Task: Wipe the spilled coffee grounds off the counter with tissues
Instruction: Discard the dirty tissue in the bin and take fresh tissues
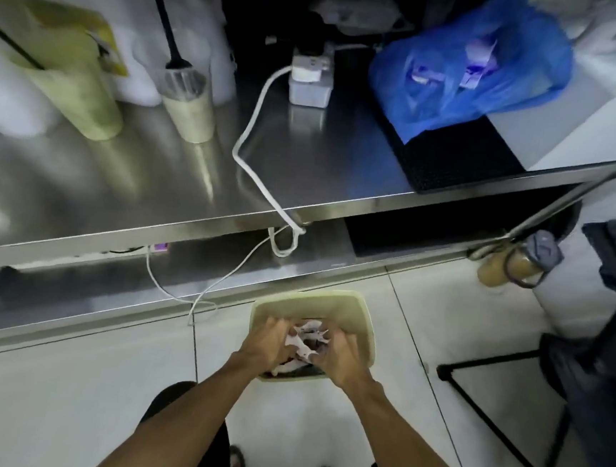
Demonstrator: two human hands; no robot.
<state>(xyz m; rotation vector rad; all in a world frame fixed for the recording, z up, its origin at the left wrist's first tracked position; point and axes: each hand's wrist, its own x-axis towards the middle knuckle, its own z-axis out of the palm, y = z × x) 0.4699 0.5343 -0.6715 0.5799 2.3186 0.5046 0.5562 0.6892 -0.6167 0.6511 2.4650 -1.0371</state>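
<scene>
A pale green waste bin (348, 307) stands on the tiled floor in front of the steel counter (192, 171). Both my hands are over its opening. My left hand (270, 345) and my right hand (340, 355) press together on a crumpled white tissue (306, 339) with dark specks. More crumpled paper lies inside the bin under my hands. The steel counter top above shows no grounds that I can make out.
On the counter stand two beige cups (194, 111), white jugs, a white power block (310, 81) with a cable hanging over the edge, a black mat (454, 160) and a blue plastic bag (470, 68). A black stand (497, 436) is at the right. A lower shelf (108, 290) runs beneath.
</scene>
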